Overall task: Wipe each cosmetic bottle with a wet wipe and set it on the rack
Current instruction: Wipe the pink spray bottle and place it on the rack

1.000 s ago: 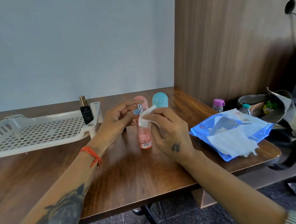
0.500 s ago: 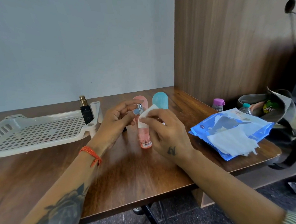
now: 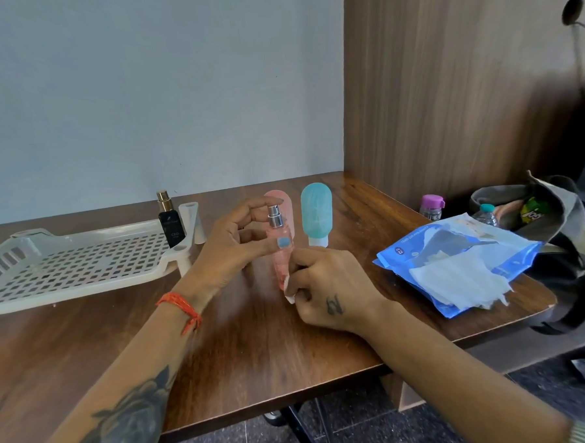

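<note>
Both hands meet at the middle of the table (image 3: 127, 335), clamped on one item. Left hand (image 3: 233, 249) pinches the pink spray bottle (image 3: 281, 252) near its top, forefinger arched over the silver nozzle and thumb pressed on the body. Right hand (image 3: 325, 287) is curled round the wet wipe (image 3: 289, 291), pressing it against the bottle's lower end. This bottle stands nearly upright, long axis vertical, its base hidden by the wipe, so whether it touches the table is unclear.

Wiping looks to be in hand, with the lower part under the cloth. Next comes the rack (image 3: 69, 263), which lies well to the left of both hands; the left hand is the nearer one and already has the bottle, so it seems the natural carrier.

On the rack's far right corner stands a black perfume bottle (image 3: 171, 222); the rest of its perforated deck holds nothing visible. Behind the hands a pink tube (image 3: 285, 204) and a teal tube (image 3: 316, 213) stand upright, apparently awaiting their turn. At the right lies the blue wipe pack (image 3: 520, 260), open, with a white sheet trailing out
</note>
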